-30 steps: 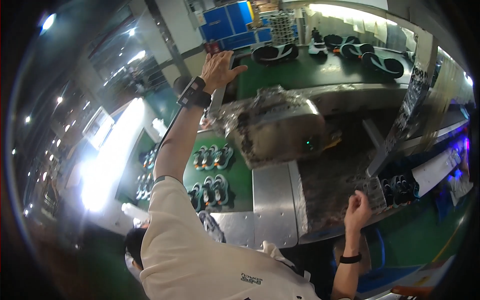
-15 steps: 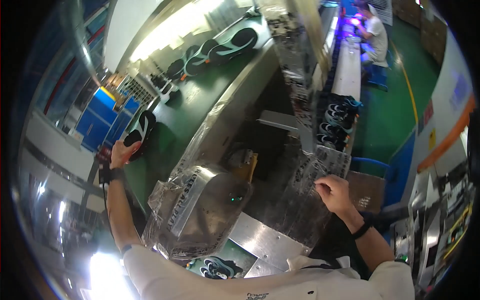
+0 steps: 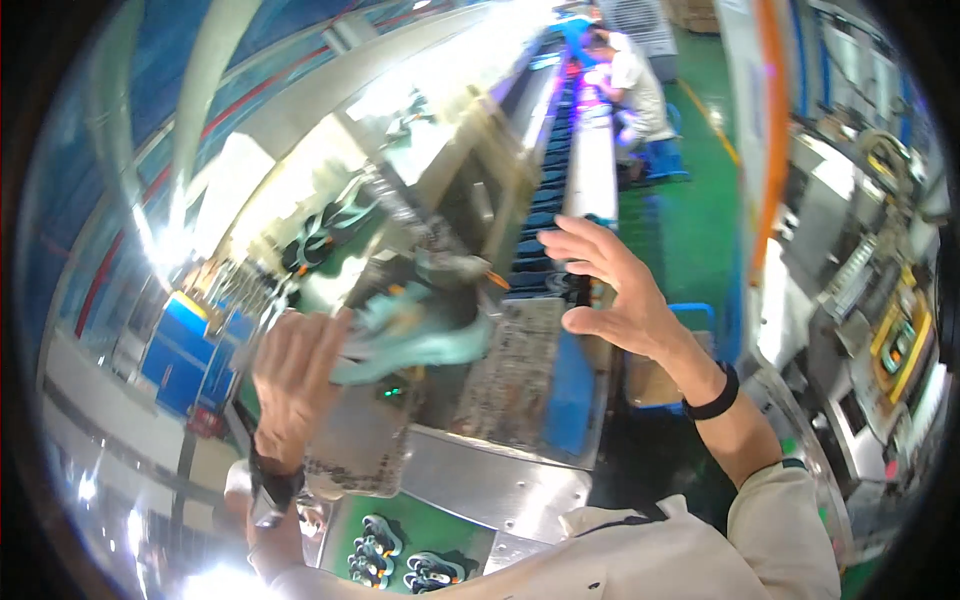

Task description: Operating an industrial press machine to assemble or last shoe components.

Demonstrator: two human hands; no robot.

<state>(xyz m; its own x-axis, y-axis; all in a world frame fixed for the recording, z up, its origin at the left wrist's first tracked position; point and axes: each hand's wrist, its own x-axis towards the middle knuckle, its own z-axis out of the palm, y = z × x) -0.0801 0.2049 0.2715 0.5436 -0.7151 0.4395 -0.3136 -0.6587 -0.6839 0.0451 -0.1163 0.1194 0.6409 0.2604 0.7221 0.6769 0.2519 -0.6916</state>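
Note:
A sneaker with a teal sole and dark upper (image 3: 430,335) is up in front of me, smeared by motion. My left hand (image 3: 295,375) is closed on one end of it. To its right, my right hand (image 3: 615,285) is raised with fingers and thumb apart, holding nothing. It is near the sneaker but not touching it. Below the sneaker is a metal box (image 3: 360,440) with small green lights. More sneakers (image 3: 340,222) lie on a surface farther off at the left.
A narrow line of dark shoes (image 3: 545,200) runs away ahead. A seated person (image 3: 640,95) works beside it under violet light. Several sneakers (image 3: 375,550) rest on a green surface near my body. Machinery (image 3: 890,330) stands at the right, blue cabinets (image 3: 180,350) at the left.
My left hand has brought the sneaker off the green surface at the left toward the middle. My right hand has risen and its curled fingers have spread. The view has turned.

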